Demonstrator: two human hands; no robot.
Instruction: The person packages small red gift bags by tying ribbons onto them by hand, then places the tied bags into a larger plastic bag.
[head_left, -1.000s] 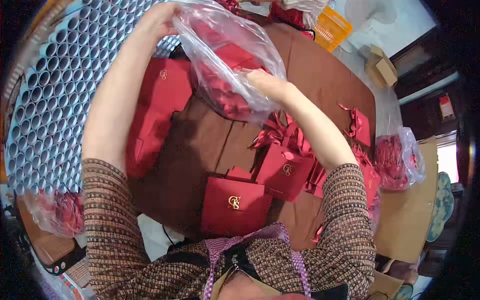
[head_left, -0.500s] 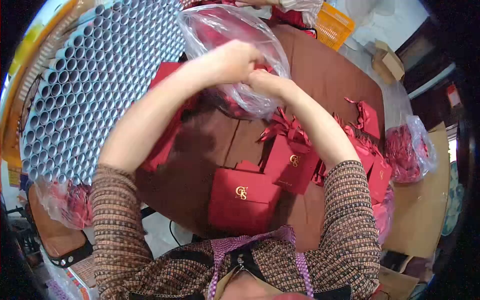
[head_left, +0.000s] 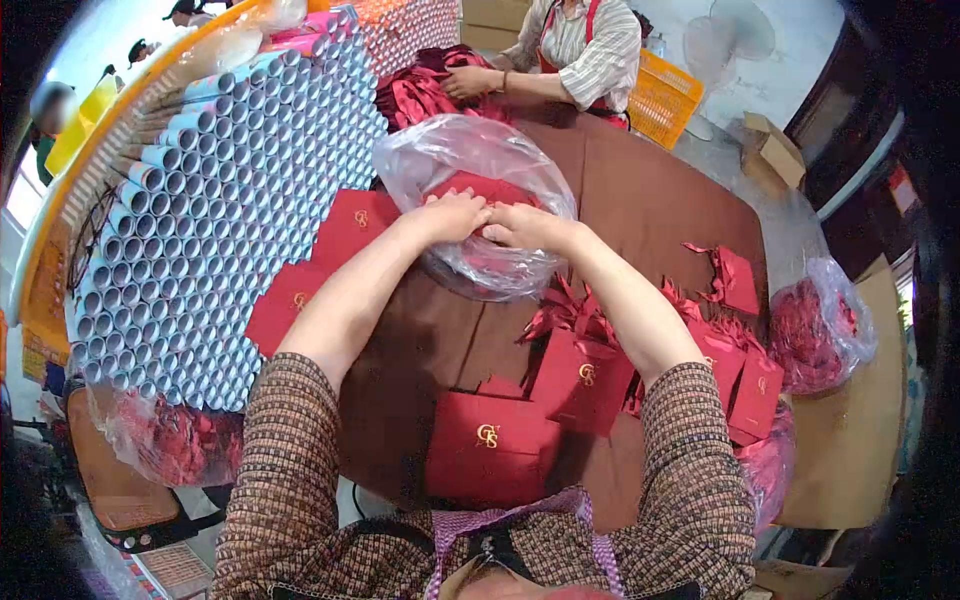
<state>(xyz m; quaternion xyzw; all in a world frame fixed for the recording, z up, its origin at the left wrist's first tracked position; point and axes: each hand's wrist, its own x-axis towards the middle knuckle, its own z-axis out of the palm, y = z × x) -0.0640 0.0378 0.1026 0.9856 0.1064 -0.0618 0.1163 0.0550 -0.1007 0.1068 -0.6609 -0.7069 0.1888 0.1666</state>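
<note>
A clear plastic bag [head_left: 545,165] with red contents [head_left: 490,187] inside stands on the brown-covered table. My left hand [head_left: 457,214] and my right hand [head_left: 528,227] meet at its near side, fingers curled and almost touching. Both seem to grip the plastic there, though the fingertips are partly hidden. Closer to me lies a red gift bag [head_left: 490,465] with a gold logo. Another red gift bag [head_left: 580,380] with ribbon handles lies just right of it. More red gift bags [head_left: 345,235] are partly covered by my left forearm.
Stacked light-blue tubes [head_left: 230,200] fill the left side. Across the table a co-worker's hand [head_left: 470,82] touches a pile of red ribboned items [head_left: 420,100]. An orange crate [head_left: 663,95] is behind. Plastic-wrapped red bundles [head_left: 815,330] sit at the right edge; red gift bags [head_left: 757,385] lie nearby.
My hands have come down and closer onto the bag's contents. The view has tilted up, bringing the co-worker and the far pile into sight.
</note>
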